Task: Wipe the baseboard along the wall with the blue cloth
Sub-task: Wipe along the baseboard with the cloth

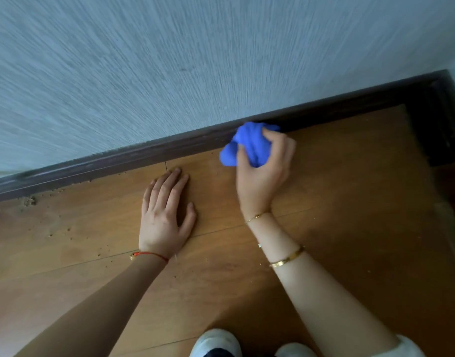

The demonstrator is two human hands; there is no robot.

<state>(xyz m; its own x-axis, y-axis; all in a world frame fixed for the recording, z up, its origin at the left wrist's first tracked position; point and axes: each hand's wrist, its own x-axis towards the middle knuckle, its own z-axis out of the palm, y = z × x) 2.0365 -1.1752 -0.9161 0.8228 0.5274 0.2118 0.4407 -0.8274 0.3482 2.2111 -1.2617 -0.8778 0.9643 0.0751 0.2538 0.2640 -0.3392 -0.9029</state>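
White shoes (216, 342) at the bottom edge, nearest the camera, toes toward the wall; second one only partly in frame. White sleeve edge (409, 346) on the right forearm, bottom right.

Left hand (164, 215): flat on the wood floor (350, 228), palm down, fingers (169, 186) straight and close together, thumb out to the side, holding nothing. Fingertips end near the baseboard, not touching it. Red string bracelet (151, 255) on the wrist.

Right hand (265, 173): fingers curled round the blue cloth (247, 145), bunched into a wad. Cloth sticks out past the hand on the wall side and to the left. Top of the wad overlaps the dark baseboard (118, 161); looks pressed against it, but motion blur there, so contact can't be confirmed. Thin gold chain (256, 217) on the wrist, gold bangle (287, 258) further up the forearm.

Baseboard: dark brown, runs diagonally from lower left to upper right, meets another dark strip at the corner (432, 99), upper right. Above it, a pale grey-blue textured wall (169, 60).

Floor: light crumbs and grit (28, 200) along the foot of the baseboard at far left, with more specks scattered across the planks near the left wrist. Cloth sits well to the right of that debris, between the left hand and the corner.
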